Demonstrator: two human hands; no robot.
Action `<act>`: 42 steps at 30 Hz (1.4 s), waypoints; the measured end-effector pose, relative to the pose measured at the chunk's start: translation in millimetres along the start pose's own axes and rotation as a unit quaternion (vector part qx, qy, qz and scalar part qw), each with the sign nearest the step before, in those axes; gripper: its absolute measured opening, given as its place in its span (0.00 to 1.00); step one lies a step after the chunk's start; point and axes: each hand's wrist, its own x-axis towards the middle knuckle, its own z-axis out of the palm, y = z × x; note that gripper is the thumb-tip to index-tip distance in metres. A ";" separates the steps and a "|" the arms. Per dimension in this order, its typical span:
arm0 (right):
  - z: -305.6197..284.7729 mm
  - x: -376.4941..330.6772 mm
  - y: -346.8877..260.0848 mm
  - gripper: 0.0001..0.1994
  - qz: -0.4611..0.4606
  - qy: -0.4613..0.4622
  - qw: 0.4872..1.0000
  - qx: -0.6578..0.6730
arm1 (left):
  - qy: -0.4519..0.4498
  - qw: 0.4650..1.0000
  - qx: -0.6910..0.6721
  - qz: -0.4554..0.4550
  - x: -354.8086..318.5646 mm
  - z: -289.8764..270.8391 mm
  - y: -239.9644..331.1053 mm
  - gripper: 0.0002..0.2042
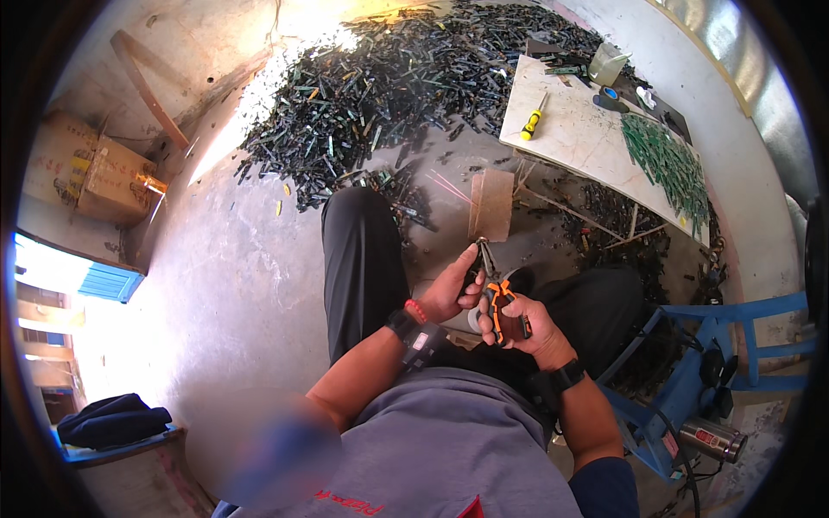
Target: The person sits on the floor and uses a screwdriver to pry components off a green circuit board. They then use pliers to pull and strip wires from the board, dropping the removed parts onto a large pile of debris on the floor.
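My right hand [528,330] is closed round pliers [498,302] with orange-and-black handles. Their metal jaws point away from me, up between my knees. My left hand [446,292], with a red bead bracelet at the wrist, is closed on a small dark piece [472,275], partly covered by the fingers. The jaws meet or nearly meet this piece by my left fingertips; whether they grip it I cannot tell. Just beyond the jaws is a brown piece of board [490,205], with thin pinkish sticks [451,187] on its left.
A big heap of dark strips [380,95] covers the floor ahead. On the low table [570,129] at right are a yellow screwdriver [533,123], green strips [665,164] and a cup [608,63]. A blue metal frame [665,397] and steel flask [715,440] stand near right; cardboard boxes [117,181] left.
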 end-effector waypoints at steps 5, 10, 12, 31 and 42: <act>-1.6 -1.3 0.3 0.19 0.007 -0.004 0.999 0.047 | 0.013 0.998 0.050 0.023 -1.4 5.2 -0.1 0.27; -4.5 -1.5 0.4 0.18 0.019 0.002 0.998 0.056 | 0.009 0.997 0.066 0.036 1.7 1.2 -4.1 0.27; -4.6 -1.5 0.2 0.18 0.020 0.009 0.999 0.046 | 0.012 0.997 0.070 0.038 1.5 1.8 -4.6 0.27; -1.2 -4.9 -4.6 0.19 0.033 -0.028 0.997 0.060 | 0.028 0.999 0.021 0.016 -1.5 4.2 -3.5 0.25; -0.1 0.5 3.6 0.17 0.006 -0.073 0.980 0.184 | 0.033 0.994 0.097 0.034 3.0 2.0 -5.3 0.27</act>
